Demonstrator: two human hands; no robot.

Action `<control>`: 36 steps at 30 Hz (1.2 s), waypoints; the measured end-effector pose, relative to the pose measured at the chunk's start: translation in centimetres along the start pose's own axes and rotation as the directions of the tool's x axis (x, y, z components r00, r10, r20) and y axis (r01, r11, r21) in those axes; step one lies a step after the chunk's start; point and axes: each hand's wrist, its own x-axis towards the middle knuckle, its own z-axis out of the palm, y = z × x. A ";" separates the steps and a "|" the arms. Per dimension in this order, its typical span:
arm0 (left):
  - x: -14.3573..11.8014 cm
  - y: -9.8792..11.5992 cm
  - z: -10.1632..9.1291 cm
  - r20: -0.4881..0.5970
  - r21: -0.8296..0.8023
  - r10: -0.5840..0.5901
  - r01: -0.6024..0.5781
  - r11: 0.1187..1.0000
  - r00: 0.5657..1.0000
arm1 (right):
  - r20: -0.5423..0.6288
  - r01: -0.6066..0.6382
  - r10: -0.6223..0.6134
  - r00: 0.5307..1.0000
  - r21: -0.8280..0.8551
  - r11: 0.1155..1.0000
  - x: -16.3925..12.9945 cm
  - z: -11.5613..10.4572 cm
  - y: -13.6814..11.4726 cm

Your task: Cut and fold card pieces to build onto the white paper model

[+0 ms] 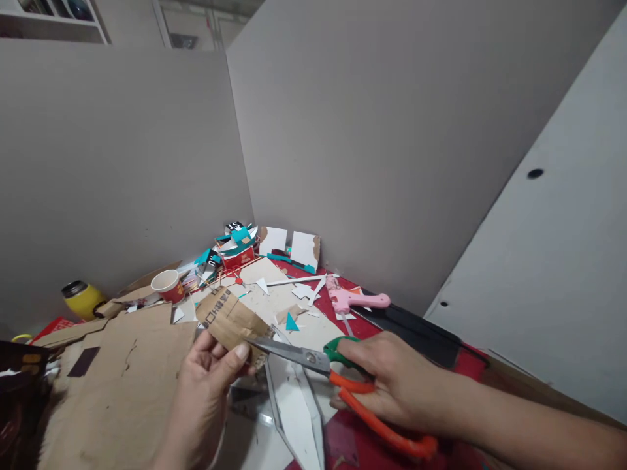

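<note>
My left hand pinches a brown cardboard piece with dark printing, thumb on top and fingers beneath. In my right hand is a pair of scissors with one green and one orange handle. Their blades point left and reach the lower right part of the cardboard piece, close to my left thumb. The blades look nearly together; whether cardboard lies between them I cannot tell. Below the scissors lies a long white folded card shape.
A large cardboard sheet lies at left, near a paper cup and a yellow bottle. A pink glue gun lies at right. Paper scraps, small red scissors and two white squares are further back, before grey panels.
</note>
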 end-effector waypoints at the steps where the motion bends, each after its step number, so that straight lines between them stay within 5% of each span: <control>1: 0.1 0.3 -0.1 0.008 -0.001 -0.027 0.027 1.000 1.000 | -0.003 0.016 -0.016 1.000 -0.027 1.000 -0.1 -0.2 0.2; 12: 0.6 0.8 -1.1 0.012 0.142 0.026 -0.028 0.989 1.000 | 0.047 -0.048 0.050 0.998 -0.043 0.998 0.3 -1.5 -0.9; 29: -0.4 -0.3 0.1 -0.086 0.020 0.062 -0.061 0.998 0.994 | -0.041 0.063 -0.066 0.997 -0.077 0.995 0.4 -0.1 -0.2; 36: 0.1 0.6 -0.6 0.024 -0.023 -0.055 0.056 0.998 0.998 | -0.059 0.080 -0.087 0.995 -0.110 0.991 0.2 -0.8 0.1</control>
